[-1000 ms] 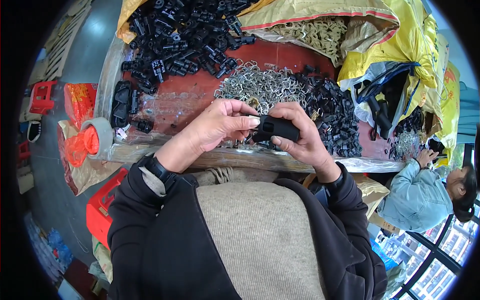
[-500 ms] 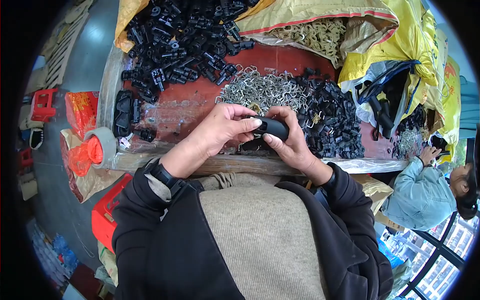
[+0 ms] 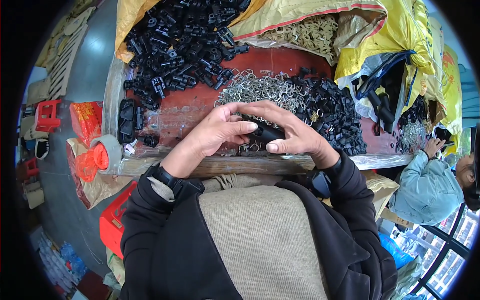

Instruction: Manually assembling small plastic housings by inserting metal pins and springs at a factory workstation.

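Observation:
A short black plastic tube [image 3: 270,133] is held level over the table's front edge. My left hand [image 3: 215,132] grips its left end between thumb and fingers; part of that end is hidden by the thumb. Loosely arched over the tube is my right hand [image 3: 300,134], its fingers stretched toward the left hand and its thumb apart below. Just beyond my hands lies a heap of bent silver metal clips [image 3: 267,92]. Small black plastic pieces [image 3: 337,115] are piled to the right of the clips.
Black cylindrical fittings [image 3: 185,45] are heaped at the far left of the red tabletop [image 3: 170,122]. A sack of brass-coloured clips [image 3: 315,37] and a yellow sack [image 3: 365,55] stand behind. A tape roll [image 3: 114,150] hangs at the left edge. A co-worker [image 3: 425,190] sits right.
My right hand has loosened from the tube, its fingers straightening out over it and its thumb coming away. My left hand still pinches the tube's left end.

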Demonstrator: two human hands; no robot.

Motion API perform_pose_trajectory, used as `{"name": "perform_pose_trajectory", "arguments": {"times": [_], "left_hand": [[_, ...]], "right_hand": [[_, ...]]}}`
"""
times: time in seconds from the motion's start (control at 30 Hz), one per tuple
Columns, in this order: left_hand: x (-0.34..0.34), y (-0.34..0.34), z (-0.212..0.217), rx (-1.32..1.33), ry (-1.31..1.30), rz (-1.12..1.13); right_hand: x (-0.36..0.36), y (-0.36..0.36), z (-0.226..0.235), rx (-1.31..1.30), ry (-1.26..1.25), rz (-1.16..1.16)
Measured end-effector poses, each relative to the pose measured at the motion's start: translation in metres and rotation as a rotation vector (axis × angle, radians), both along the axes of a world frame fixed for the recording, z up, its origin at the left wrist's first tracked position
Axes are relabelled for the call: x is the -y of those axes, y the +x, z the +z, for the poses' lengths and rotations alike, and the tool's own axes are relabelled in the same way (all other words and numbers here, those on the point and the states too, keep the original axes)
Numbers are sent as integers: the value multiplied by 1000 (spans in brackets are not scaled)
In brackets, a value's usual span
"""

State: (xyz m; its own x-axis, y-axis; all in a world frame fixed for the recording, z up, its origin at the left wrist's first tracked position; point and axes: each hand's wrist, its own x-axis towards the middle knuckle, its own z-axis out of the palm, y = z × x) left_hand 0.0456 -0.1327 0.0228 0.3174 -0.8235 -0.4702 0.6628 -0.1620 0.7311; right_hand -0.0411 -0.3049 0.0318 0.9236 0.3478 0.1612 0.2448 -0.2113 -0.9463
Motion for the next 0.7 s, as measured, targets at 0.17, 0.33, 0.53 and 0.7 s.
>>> {"name": "perform_pose_trajectory", "arguments": {"times": [0.17, 0.33, 0.53, 0.7], "left_hand": [[5, -7, 5, -31, -34, -3], [5, -14, 3, -159, -138, 43], [-7, 1, -9, -133, -118, 63], [-12, 10, -10, 36, -65, 145]], "right_hand": [[-9, 4, 1, 57, 94, 83], [-5, -2, 1, 96, 88, 5], [27, -44, 20, 10, -98, -461], [61, -132, 44, 69, -316, -972]]}}
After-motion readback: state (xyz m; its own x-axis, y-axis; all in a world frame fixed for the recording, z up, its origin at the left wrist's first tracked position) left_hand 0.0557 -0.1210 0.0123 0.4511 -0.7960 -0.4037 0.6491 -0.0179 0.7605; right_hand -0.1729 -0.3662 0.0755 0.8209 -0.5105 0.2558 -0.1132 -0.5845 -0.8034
